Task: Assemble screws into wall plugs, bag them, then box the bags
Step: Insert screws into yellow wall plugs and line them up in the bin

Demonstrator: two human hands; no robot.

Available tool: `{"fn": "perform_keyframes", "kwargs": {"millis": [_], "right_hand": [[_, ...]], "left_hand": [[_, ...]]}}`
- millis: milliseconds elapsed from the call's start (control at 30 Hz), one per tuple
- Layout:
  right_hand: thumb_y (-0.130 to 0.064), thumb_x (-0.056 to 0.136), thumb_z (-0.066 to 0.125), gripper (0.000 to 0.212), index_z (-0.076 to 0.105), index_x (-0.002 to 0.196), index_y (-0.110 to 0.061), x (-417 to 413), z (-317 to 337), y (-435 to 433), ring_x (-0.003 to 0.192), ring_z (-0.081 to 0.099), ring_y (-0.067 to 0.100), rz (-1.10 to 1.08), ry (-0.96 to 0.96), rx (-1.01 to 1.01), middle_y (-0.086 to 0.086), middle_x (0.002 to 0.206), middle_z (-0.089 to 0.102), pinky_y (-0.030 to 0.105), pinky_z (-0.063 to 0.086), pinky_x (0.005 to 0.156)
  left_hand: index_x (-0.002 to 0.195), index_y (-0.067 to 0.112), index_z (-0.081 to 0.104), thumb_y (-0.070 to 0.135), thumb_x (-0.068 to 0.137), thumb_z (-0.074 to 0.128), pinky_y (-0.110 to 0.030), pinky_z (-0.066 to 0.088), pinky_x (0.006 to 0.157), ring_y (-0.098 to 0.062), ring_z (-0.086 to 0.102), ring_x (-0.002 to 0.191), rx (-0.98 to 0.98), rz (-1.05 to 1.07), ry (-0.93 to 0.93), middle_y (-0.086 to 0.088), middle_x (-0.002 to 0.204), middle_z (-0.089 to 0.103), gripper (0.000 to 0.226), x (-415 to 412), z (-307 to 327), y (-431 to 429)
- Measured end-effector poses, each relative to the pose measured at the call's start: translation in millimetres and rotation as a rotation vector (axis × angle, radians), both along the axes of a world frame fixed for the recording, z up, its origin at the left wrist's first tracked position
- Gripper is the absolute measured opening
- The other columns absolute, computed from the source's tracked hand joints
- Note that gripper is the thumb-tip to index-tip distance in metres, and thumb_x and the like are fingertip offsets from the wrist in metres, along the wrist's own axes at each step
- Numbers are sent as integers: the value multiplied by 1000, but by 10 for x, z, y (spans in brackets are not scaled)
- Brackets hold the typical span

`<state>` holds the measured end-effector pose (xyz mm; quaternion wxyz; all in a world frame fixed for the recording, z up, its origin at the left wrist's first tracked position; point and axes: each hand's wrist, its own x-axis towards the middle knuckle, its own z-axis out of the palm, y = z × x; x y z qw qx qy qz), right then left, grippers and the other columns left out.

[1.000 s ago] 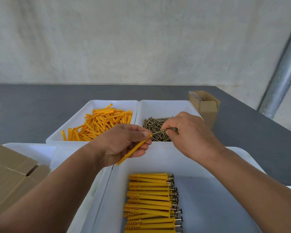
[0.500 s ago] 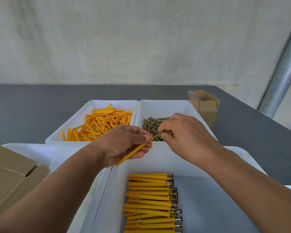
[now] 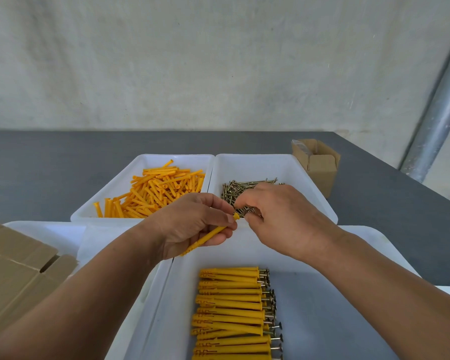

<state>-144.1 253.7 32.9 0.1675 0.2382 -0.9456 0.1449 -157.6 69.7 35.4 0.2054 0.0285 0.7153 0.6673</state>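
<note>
The left hand (image 3: 190, 224) holds one yellow wall plug (image 3: 210, 236) between thumb and curled fingers, the plug slanting up to the right with its collared mouth just past the fingertips. The right hand (image 3: 283, 219) meets it there, its curled fingers pinching a screw (image 3: 242, 213) at the plug's mouth; the fingers hide most of the screw, so how deep it sits cannot be told. Both hands hover above the far wall of the near tray (image 3: 335, 302). Inside that tray a neat row of assembled plugs (image 3: 230, 307) lies with the screw heads pointing right. Just beyond the near tray stand two more white trays side by side: the plug tray (image 3: 177, 157) with loose plugs (image 3: 156, 193) behind the left hand, and the screw tray (image 3: 270, 158), whose screw pile (image 3: 238, 189) the right hand partly covers. Right of the screw tray sits a small open carton (image 3: 320, 165). Left of the near tray lie another white tray (image 3: 37, 229) and a large cardboard box (image 3: 11, 268), all on a grey table (image 3: 50, 165).
</note>
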Motion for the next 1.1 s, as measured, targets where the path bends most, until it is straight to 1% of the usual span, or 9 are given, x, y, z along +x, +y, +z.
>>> {"fn": "perform_keyframes", "kwargs": {"millis": [133, 300, 467, 600, 700, 833, 967, 1033, 1100], "right_hand": [[-24, 96, 55, 26, 65, 119, -33, 12, -8, -15, 87, 49, 8, 44, 8, 2, -8, 101, 61, 26, 43, 78], [-28, 95, 56, 25, 63, 119, -32, 40, 3, -38, 87, 51, 9, 87, 2, 24, -10, 97, 60, 26, 43, 75], [-30, 97, 55, 18, 66, 110, -32, 46, 23, -46, 81, 44, 7, 147, -12, 77, -15, 80, 45, 25, 33, 70], [-31, 96, 56, 13, 67, 103, -29, 80, 53, -47, 79, 56, 10, 144, -77, 88, -10, 84, 62, 28, 46, 69], [-26, 94, 58, 10, 67, 98, -28, 126, 82, -27, 68, 54, 3, 126, -187, 123, -13, 75, 59, 20, 41, 59], [-20, 92, 58, 11, 65, 95, -28, 193, 67, -39, 74, 50, 3, 135, -361, 270, -18, 77, 50, 13, 36, 56], [-14, 91, 56, 16, 68, 101, -18, 213, 30, -76, 87, 57, 11, 111, -457, 450, -6, 99, 63, 15, 37, 54], [-14, 91, 56, 18, 68, 104, -15, 215, 9, -90, 93, 61, 18, 99, -489, 499, 0, 104, 66, 18, 38, 54], [-15, 92, 55, 19, 68, 105, -11, 218, -21, -109, 96, 62, 20, 109, -499, 547, 4, 106, 66, 18, 35, 52]], "left_hand": [[97, 4, 65, -8, 83, 66, -22, 54, 53, -19, 68, 68, 14, 3, -7, -19, 88, 71, 19, 3, 4, 4], [99, 3, 63, -9, 82, 66, -22, 56, 55, -18, 67, 66, 2, -6, 5, -16, 79, 69, 21, 9, 0, 15], [99, 4, 63, -7, 81, 68, -25, 58, 61, -18, 68, 69, -40, -33, 31, -11, 76, 69, 21, 21, -11, 23], [102, 3, 64, -4, 81, 70, -31, 60, 75, -22, 70, 81, -74, -66, 67, -14, 89, 71, 23, 29, 19, 0], [99, 6, 66, -5, 82, 68, -30, 60, 76, -19, 68, 82, -71, 50, 150, -11, 89, 68, 20, 3, 51, -32], [88, 9, 66, -2, 85, 66, -27, 60, 67, -16, 66, 72, -72, 292, 257, -6, 77, 67, 11, -81, 84, -124], [83, 12, 66, 4, 85, 67, -35, 59, 72, -22, 65, 75, -266, 471, 381, -7, 78, 67, 8, -183, 39, -277], [81, 17, 67, 10, 83, 69, -37, 58, 76, -25, 66, 78, -452, 527, 478, -3, 77, 68, 7, -231, -11, -353], [78, 24, 66, 20, 82, 69, -31, 51, 70, -21, 64, 80, -711, 574, 563, 6, 75, 66, 6, -268, -60, -416]]}}
